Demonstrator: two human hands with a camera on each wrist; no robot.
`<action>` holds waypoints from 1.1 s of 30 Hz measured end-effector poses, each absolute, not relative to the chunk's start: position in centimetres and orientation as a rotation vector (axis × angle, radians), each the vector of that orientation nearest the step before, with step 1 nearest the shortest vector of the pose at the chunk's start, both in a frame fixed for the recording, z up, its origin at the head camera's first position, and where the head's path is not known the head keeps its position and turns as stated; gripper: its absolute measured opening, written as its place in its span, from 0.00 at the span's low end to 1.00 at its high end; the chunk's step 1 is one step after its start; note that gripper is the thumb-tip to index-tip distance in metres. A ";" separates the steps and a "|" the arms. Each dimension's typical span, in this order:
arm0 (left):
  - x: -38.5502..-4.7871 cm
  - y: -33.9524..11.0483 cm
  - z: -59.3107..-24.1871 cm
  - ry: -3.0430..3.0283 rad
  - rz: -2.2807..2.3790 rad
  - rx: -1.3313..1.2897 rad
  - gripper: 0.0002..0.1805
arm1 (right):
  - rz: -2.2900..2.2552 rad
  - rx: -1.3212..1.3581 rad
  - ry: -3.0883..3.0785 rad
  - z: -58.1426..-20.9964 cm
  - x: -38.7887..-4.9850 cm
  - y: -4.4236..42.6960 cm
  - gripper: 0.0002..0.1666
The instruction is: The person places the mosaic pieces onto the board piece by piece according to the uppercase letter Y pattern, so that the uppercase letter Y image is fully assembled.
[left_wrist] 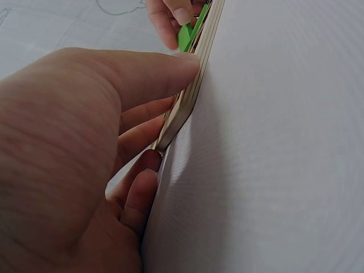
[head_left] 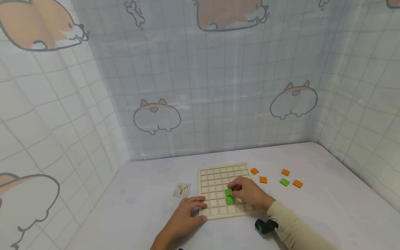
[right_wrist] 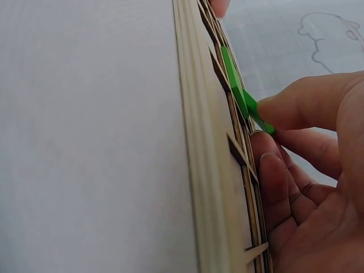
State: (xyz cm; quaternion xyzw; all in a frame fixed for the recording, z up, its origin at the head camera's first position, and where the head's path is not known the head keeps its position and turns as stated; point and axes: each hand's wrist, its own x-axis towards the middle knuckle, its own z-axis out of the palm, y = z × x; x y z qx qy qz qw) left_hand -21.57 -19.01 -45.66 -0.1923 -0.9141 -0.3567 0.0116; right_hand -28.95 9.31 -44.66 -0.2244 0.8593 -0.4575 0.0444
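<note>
A pale wooden grid board (head_left: 214, 191) lies flat on the table. My right hand (head_left: 250, 192) pinches a green square tile (head_left: 228, 192) between thumb and fingertips over the board. In the right wrist view that tile (right_wrist: 263, 122) tilts against another green tile. The second green tile (head_left: 229, 200) sits in a cell just nearer to me. My left hand (head_left: 186, 215) rests at the board's near left corner. Its extended fingers touch the left side, and in the left wrist view the thumb (left_wrist: 165, 74) lies along the near edge.
A small pattern card (head_left: 182, 190) with a coloured grid lies left of the board. Several orange tiles, one of them (head_left: 263, 180) close to the board, and a loose green tile (head_left: 284, 182) lie to the right. A patterned curtain (head_left: 218, 86) surrounds the table (head_left: 150, 187).
</note>
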 end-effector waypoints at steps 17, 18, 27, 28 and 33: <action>-21.8 -19.0 -45.0 -2.866 -1.067 -0.594 0.17 | -1.388 -0.663 2.658 -44.5 -29.2 8.9 0.15; -21.8 -19.1 -45.0 -2.868 -1.072 -0.590 0.17 | -1.386 -0.668 2.658 -44.6 -29.2 8.9 0.15; -21.6 -18.9 -45.4 -2.856 -1.111 -0.600 0.17 | -1.365 -0.659 2.663 -44.9 -29.1 9.2 0.14; -21.5 -18.9 -45.4 -2.858 -1.112 -0.597 0.17 | -1.366 -0.663 2.663 -44.9 -29.1 9.2 0.14; -21.4 -18.8 -45.4 -2.864 -1.119 -0.580 0.17 | -1.368 -0.689 2.661 -45.0 -29.0 9.3 0.14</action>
